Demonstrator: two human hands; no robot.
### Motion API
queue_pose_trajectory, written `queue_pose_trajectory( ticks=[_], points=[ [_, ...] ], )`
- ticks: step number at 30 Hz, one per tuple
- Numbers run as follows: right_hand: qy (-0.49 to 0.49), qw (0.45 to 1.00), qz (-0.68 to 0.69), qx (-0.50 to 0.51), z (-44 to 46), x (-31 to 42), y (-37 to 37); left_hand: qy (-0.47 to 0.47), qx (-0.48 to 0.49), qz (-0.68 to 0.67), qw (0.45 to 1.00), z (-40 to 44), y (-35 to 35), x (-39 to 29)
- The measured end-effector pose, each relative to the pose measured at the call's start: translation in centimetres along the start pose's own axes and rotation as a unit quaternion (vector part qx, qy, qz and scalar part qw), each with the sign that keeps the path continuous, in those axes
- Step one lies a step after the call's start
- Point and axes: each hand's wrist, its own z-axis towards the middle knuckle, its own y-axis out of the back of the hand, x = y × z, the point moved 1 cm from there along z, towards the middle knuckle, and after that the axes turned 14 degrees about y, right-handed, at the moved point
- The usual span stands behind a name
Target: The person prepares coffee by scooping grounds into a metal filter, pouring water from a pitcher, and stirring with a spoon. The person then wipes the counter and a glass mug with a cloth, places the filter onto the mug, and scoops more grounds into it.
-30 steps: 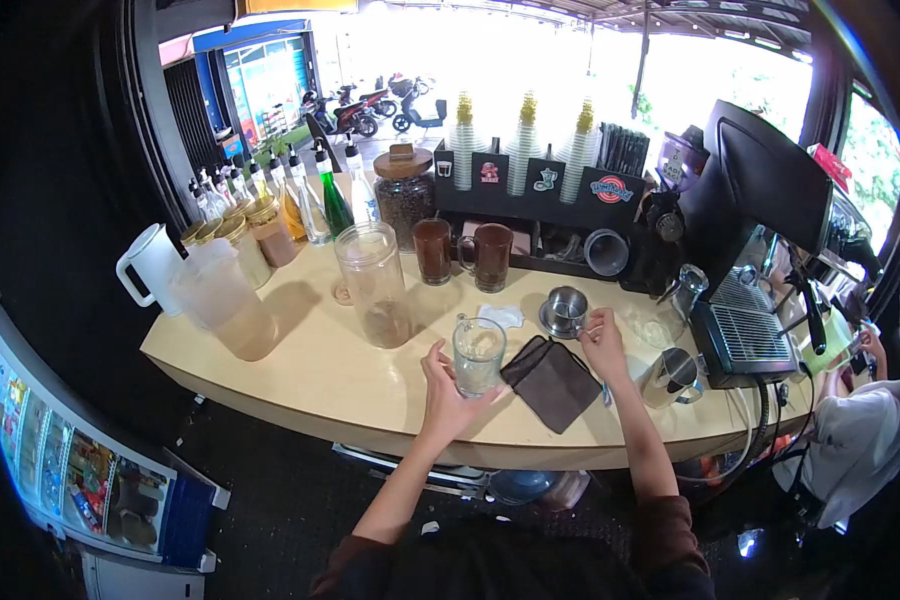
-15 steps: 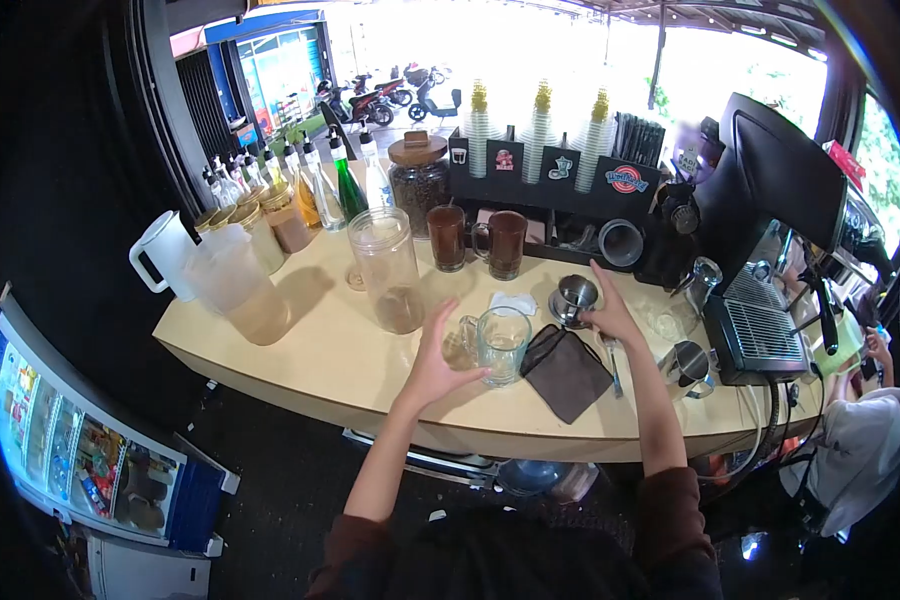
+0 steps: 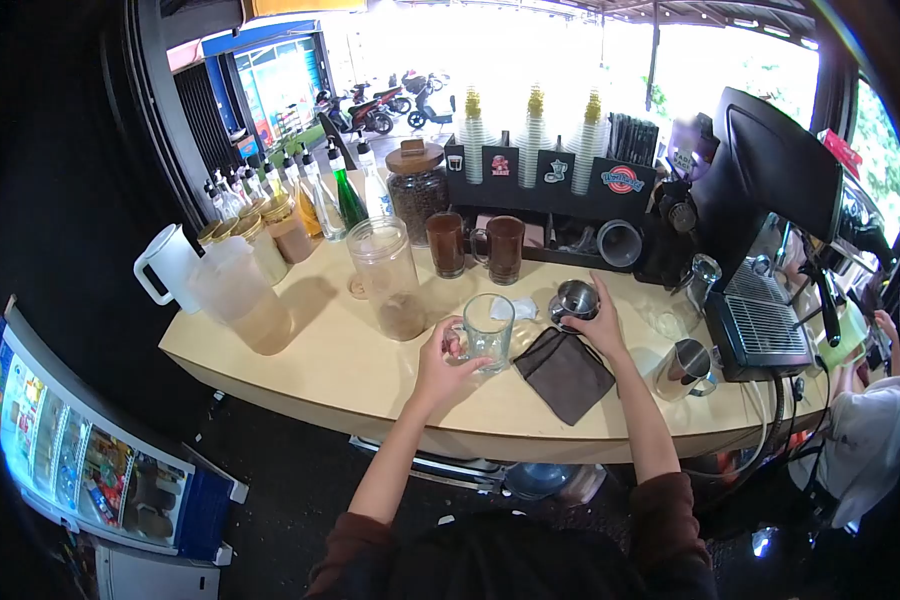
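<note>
My left hand (image 3: 447,365) is closed on the handle side of a clear glass mug (image 3: 489,325), which stands upright and looks empty. My right hand (image 3: 598,325) grips a small metal drip coffee filter (image 3: 574,300), a steel cup with a wider lower plate; fingers hide part of it. Below that hand a dark folded cloth (image 3: 565,375) lies on the counter. Between the mug and the filter is a crumpled white tissue (image 3: 515,309). Two glass mugs of brown drink, one on the left (image 3: 446,245) and one on the right (image 3: 504,250), stand behind.
To the left are a tall clear jar (image 3: 388,285), a cloudy pitcher (image 3: 240,300) and a white jug (image 3: 168,268). A steel pitcher (image 3: 684,370) and an espresso machine (image 3: 760,310) stand right. Stacked cups (image 3: 533,150) line the back. A co-worker (image 3: 865,440) is at far right.
My left hand has closed on the glass mug and shifted it slightly left. My right hand has wrapped round the metal filter. The camera view has tilted a little.
</note>
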Motion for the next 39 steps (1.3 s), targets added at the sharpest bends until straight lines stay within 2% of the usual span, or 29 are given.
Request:
queue_pose_trajectory(
  ticks=[2, 5, 10, 13, 15, 17, 21, 25, 30, 35, 39],
  points=[
    [-0.01, 1.0, 0.023, -0.01, -0.2, 0.2, -0.2, -0.014, 0.003, 0.004, 1.0, 0.2, 0.0, 1.2],
    [0.013, 0.998, -0.014, -0.059, 0.0, 0.3, -0.2, -0.014, -0.001, -0.014, 1.0, 0.4, -0.3, 3.1],
    [0.058, 0.993, -0.002, -0.098, 1.4, 4.5, 0.4, -0.002, 0.026, -0.026, 0.999, 0.4, -0.3, 3.0],
    [0.059, 0.993, 0.043, -0.093, 2.2, 8.7, 0.0, 0.003, 0.031, 0.005, 0.999, 0.7, -0.2, 3.7],
    [0.089, 0.992, 0.015, -0.083, 2.5, 9.9, -0.7, 0.014, 0.037, -0.001, 0.999, 0.5, -0.1, 3.3],
    [0.108, 0.991, 0.043, -0.059, 2.5, 11.9, -2.0, 0.026, 0.042, -0.007, 0.999, 0.5, -0.1, 3.3],
    [0.118, 0.991, 0.066, -0.024, 2.5, 14.8, -4.8, 0.008, 0.035, 0.01, 0.999, 0.4, -0.1, 3.1],
    [0.132, 0.989, 0.066, -0.03, 2.2, 14.3, -7.5, 0.045, 0.035, 0.016, 0.998, -0.1, 0.0, 1.7],
    [0.118, 0.991, 0.05, -0.035, 2.0, 14.5, -8.6, 0.042, 0.028, 0.015, 0.999, -0.4, 0.0, 1.1],
    [0.165, 0.985, -0.015, -0.048, 1.2, 14.4, -9.0, 0.045, 0.042, -0.022, 0.998, -0.4, -0.1, 1.0],
    [0.171, 0.983, -0.033, -0.055, 1.1, 14.4, -9.4, 0.031, 0.032, 0.01, 0.999, -0.2, -0.1, 1.5]
  ],
)
